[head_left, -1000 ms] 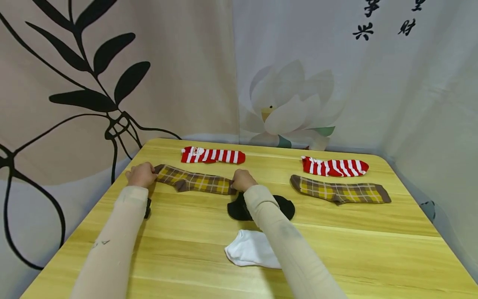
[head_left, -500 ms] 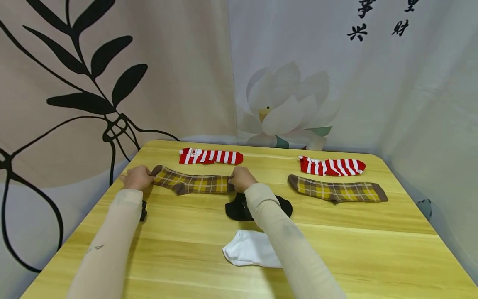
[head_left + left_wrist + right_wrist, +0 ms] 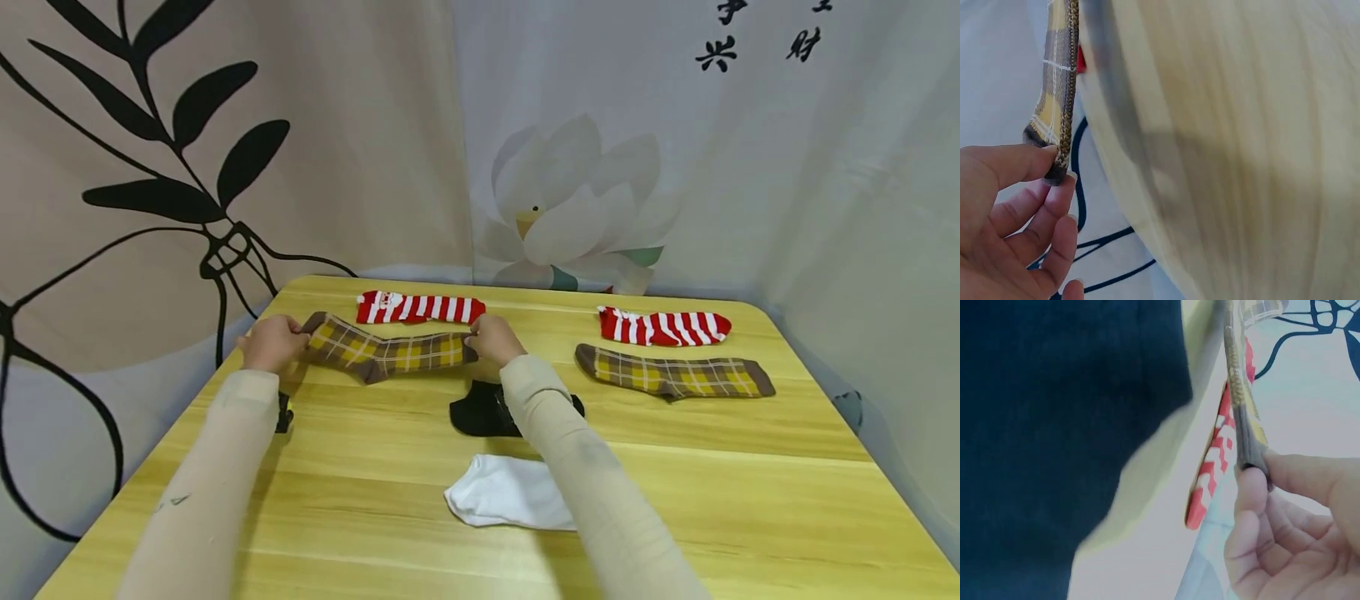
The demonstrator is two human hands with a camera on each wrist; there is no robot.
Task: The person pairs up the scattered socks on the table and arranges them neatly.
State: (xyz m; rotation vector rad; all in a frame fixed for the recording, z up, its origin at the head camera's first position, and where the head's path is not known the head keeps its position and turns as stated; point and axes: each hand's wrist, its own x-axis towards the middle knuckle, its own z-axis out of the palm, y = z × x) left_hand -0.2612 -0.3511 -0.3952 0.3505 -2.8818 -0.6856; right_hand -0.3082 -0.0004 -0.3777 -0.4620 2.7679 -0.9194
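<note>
A brown and yellow plaid sock (image 3: pixel 420 354) is stretched between my two hands, close over the table. My left hand (image 3: pixel 272 342) pinches its toe end; in the left wrist view, the thumb and fingers of the left hand (image 3: pixel 1016 212) grip the dark tip of the sock (image 3: pixel 1057 69). At the cuff end, my right hand (image 3: pixel 497 340) holds on. Thumb and forefinger of the right hand (image 3: pixel 1297 519) pinch the brown cuff of the sock (image 3: pixel 1244 409), seen edge-on. A matching plaid sock (image 3: pixel 675 375) lies flat to the right.
Behind lie two red and white striped socks, one at left (image 3: pixel 420 308) and one at right (image 3: pixel 663 327). Black sock fabric (image 3: pixel 480 410) and a white sock (image 3: pixel 506 492) lie nearer, partly covered by the right sleeve (image 3: pixel 577 450). A printed curtain (image 3: pixel 375 167) hangs behind the wooden table (image 3: pixel 360 517).
The held plaid sock has risen off the table with both hands, its heel hanging lower. The right hand has moved up and slightly away. The other socks lie as before.
</note>
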